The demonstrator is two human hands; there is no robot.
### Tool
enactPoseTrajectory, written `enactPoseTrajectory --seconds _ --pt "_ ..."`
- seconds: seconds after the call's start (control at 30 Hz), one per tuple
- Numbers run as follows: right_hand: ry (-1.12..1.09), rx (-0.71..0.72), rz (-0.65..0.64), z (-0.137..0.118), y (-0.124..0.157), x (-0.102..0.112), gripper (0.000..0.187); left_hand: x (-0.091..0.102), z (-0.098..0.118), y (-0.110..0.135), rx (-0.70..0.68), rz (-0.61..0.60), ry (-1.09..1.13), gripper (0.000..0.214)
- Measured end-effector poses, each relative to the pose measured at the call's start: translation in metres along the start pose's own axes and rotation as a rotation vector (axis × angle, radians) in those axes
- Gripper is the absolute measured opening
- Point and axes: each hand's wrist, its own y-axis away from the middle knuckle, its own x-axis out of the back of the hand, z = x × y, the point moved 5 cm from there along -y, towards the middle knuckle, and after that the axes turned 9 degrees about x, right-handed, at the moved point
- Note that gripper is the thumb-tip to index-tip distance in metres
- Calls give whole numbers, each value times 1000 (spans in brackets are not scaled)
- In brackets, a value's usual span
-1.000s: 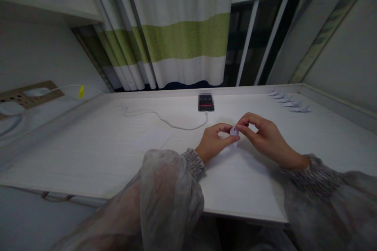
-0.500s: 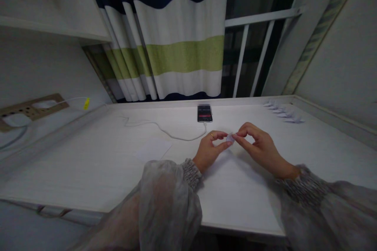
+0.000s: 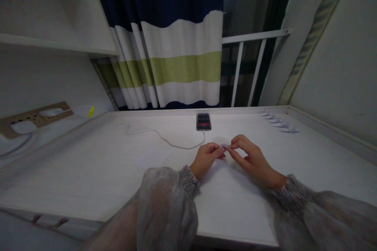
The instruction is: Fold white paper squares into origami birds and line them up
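Both hands meet fingertip to fingertip above the desk (image 3: 232, 211), pinched around something tiny. Left hand (image 3: 204, 160) holds a small whitish piece (image 3: 223, 146), apparently paper, between thumb and fingers; right hand (image 3: 253, 160) closes thumb and forefinger on its other side, leaving a rounded gap behind the pinch. Such a light, small thing probably calls for fingertips alone, one hand steadying while the other works the edge, though from where I stand the fingers cover most of it and I can't make out its shape.

Gathered cuffs keep the gray sheer sleeves (image 3: 167, 204) back at the wrists, which likely spares the fingers from loose cloth. Left of the left hand, just beyond the sleeve, a pale paper sheet (image 3: 151, 157) lies flat, well apart from the pinch but seemingly within easy reach.

Past the hands, slightly left, a phone (image 3: 204, 122) rests near the desk's back edge; its white cable (image 3: 176, 147) joins the near end and trails off leftward, perhaps set there to stay visible without crowding the fingers. Farther out to the right of the right hand, several small folded paper pieces (image 3: 279, 123) stand in a slanting row by the corner, presumably lined up there out of the way. Behind everything hangs a striped curtain (image 3: 185, 66).
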Motion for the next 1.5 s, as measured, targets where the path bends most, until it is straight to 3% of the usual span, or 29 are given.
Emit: enactPoseTrajectory --seconds 0.13,0.27,0.33,0.47,0.77,1.17,1.5 --pt "-204 -124 -119 10 1 -2 11 4 -1 0 18 -5 -23 36" --pt "-437 -435 -142 28 6 -6 28 1 2 6 69 -119 -65 34" --pt "-575 -543 -215 33 11 -15 33 2 4 8 75 -135 -76 31" --pt "-849 -587 -337 31 20 -34 39 4 3 10 135 -242 -75 30" --pt "-1237 -837 -252 27 32 -54 31 3 -1 14 256 -412 -62 31" --pt "-1364 -889 -83 8 22 -51 27 1 6 20 248 -351 132 30" --pt "-1502 -819 67 5 21 -53 28 -4 7 22 232 -310 296 29"
